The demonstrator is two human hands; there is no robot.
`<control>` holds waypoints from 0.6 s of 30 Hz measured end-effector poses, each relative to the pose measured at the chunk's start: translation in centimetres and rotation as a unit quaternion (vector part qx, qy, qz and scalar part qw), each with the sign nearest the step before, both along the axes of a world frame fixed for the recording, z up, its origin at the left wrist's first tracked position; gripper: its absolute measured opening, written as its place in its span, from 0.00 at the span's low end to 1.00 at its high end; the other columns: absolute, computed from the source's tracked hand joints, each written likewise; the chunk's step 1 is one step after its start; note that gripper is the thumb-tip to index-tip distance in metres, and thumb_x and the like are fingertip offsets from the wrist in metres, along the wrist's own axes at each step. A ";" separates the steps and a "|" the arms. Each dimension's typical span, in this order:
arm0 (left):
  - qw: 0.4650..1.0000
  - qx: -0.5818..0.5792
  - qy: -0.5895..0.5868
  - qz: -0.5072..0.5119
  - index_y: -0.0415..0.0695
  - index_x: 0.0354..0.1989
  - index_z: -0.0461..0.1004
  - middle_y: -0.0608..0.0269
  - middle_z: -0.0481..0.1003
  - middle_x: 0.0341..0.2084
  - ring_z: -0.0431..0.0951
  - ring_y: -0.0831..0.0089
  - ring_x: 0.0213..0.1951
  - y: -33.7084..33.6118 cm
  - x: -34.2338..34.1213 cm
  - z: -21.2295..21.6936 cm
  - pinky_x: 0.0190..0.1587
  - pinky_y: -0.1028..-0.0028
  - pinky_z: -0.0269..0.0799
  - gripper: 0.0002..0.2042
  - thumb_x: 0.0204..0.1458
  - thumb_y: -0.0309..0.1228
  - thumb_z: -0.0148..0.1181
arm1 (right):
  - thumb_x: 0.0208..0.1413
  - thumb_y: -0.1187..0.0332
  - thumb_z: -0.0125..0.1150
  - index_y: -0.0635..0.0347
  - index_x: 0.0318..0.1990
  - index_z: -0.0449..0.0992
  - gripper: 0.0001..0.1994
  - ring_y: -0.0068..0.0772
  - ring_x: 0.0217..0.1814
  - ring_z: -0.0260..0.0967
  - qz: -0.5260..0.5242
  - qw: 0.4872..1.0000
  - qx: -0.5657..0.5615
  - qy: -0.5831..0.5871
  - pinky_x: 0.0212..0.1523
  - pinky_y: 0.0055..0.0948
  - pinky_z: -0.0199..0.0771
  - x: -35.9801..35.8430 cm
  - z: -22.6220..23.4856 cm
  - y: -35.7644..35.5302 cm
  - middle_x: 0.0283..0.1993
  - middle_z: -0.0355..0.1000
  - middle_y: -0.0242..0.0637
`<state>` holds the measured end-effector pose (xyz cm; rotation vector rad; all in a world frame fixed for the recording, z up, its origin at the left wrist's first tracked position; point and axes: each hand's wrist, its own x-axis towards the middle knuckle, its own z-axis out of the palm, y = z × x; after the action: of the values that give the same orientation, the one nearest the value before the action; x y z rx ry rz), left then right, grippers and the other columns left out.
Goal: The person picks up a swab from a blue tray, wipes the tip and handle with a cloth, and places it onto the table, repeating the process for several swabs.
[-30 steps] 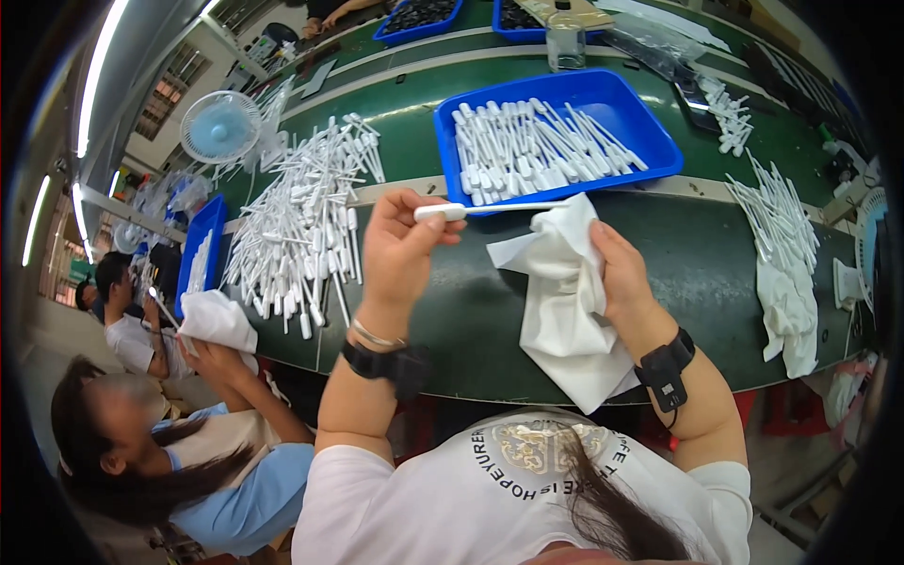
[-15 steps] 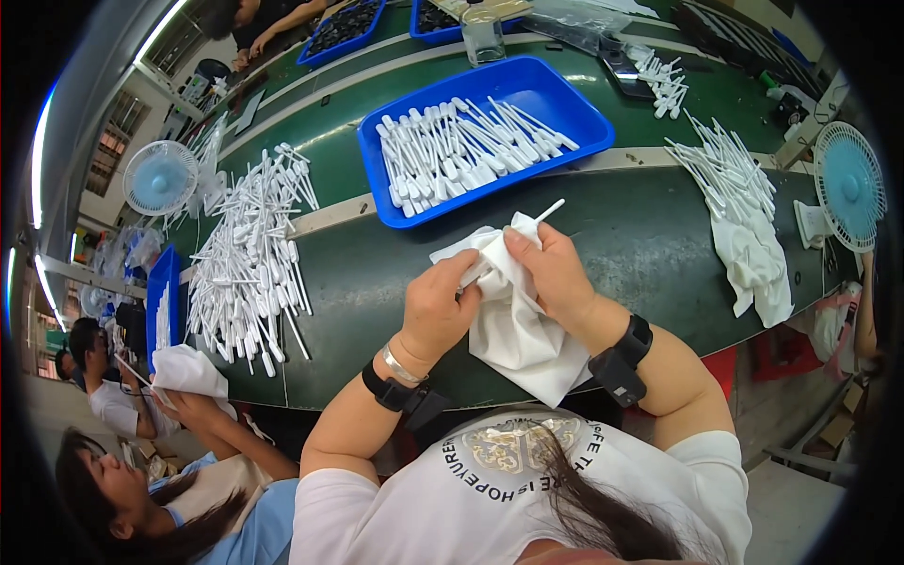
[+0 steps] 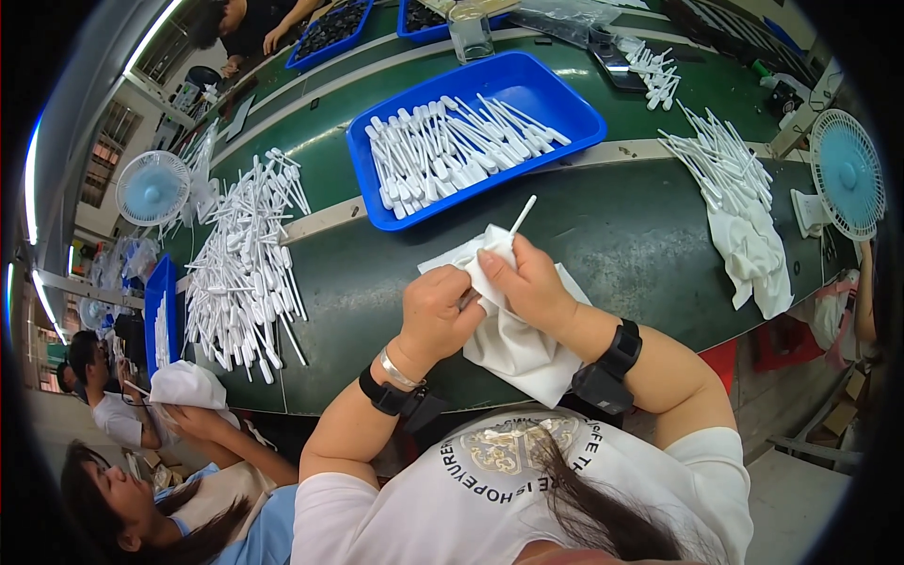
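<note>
Between my hands is a white cloth (image 3: 520, 350), bunched at the top and hanging in folds over the bench's near edge. A thin white plastic stick (image 3: 524, 216) pokes up out of the bunched cloth; its lower part is covered. My right hand (image 3: 533, 284) is closed on the wrapped stick, thumb pressing on the cloth. Closed fingers of my left hand (image 3: 437, 307) pinch the cloth just beside it. Beyond them stands a blue tray (image 3: 565, 85) holding many white sticks (image 3: 443, 155), each with a thicker end.
At left lies a heap of loose white sticks (image 3: 240, 273). More sticks rest on a second white cloth (image 3: 750, 250) at right. Fans (image 3: 847, 174) stand at both sides. A glass jar (image 3: 470, 36) is behind the tray. At lower left, a co-worker holds a white cloth (image 3: 188, 384).
My hands have drawn closer together around the cloth. The stick's exposed end has tilted more upright, and the cloth now covers the stick's base more tightly. The view has shifted slightly.
</note>
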<state>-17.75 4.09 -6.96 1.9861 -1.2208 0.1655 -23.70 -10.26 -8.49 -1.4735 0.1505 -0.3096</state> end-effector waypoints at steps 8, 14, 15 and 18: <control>0.997 -0.016 0.070 0.018 0.42 0.19 0.68 0.60 0.65 0.13 0.66 0.63 0.16 -0.6 -0.6 0.0 0.18 0.70 0.60 0.04 0.36 0.26 0.57 | 0.53 0.63 0.53 0.64 0.38 0.67 0.12 0.19 0.32 0.66 0.010 0.999 0.002 0.038 0.32 0.22 0.66 0.2 0.2 -1.0 0.32 0.70 0.34; 0.998 0.011 0.062 -0.013 0.41 0.20 0.68 0.60 0.66 0.14 0.67 0.63 0.15 0.1 -0.4 0.2 0.18 0.70 0.62 0.04 0.36 0.26 0.57 | 0.54 0.64 0.53 0.63 0.40 0.67 0.11 0.16 0.35 0.65 0.035 0.964 0.264 0.012 0.35 0.19 0.67 1.2 0.8 -2.6 0.34 0.69 0.31; 0.997 -0.001 0.079 0.005 0.41 0.19 0.68 0.60 0.66 0.13 0.67 0.63 0.15 -0.1 -0.5 0.2 0.18 0.70 0.62 0.04 0.36 0.26 0.57 | 0.54 0.64 0.53 0.63 0.40 0.67 0.11 0.16 0.35 0.65 0.034 0.964 0.263 0.012 0.35 0.19 0.67 1.0 0.7 -2.3 0.34 0.69 0.31; 0.995 -0.014 0.095 0.023 0.42 0.18 0.68 0.60 0.66 0.13 0.67 0.64 0.15 -0.2 -0.4 0.2 0.18 0.71 0.62 0.05 0.36 0.26 0.58 | 0.55 0.67 0.51 0.63 0.40 0.67 0.10 0.17 0.34 0.66 0.069 0.995 0.057 0.044 0.34 0.19 0.68 0.0 0.5 -0.2 0.34 0.69 0.31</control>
<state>-18.12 3.93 -6.80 1.9585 -1.0463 0.0165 -23.68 -10.50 -8.02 -1.3776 0.1334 -0.1220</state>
